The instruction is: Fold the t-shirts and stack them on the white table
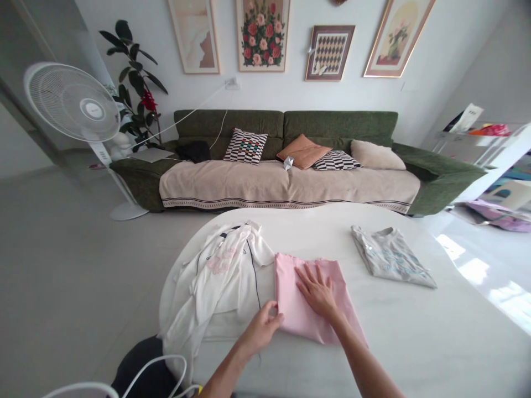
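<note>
The right hand (318, 293) lies flat, fingers spread, on a folded pink cloth (295, 310); the left hand (262, 327) curls at its eight o'clock edge, whether pinching I cannot tell. The cloth, plain and nearly smooth, lies on the white table (402, 326), white clothes (228, 271) at nine o'clock, a gray shirt (392, 257) at two. Beyond, towards half past one, a rack (479, 140) holds red and orange things (495, 130).

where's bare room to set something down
Bare tabletop shows between the pink cloth and grey shirt, nearer than the shirt, and behind the cloth toward the sofa. Left is crowded: white clothes beside the cloth, left hand at its edge, right hand on it.
</note>
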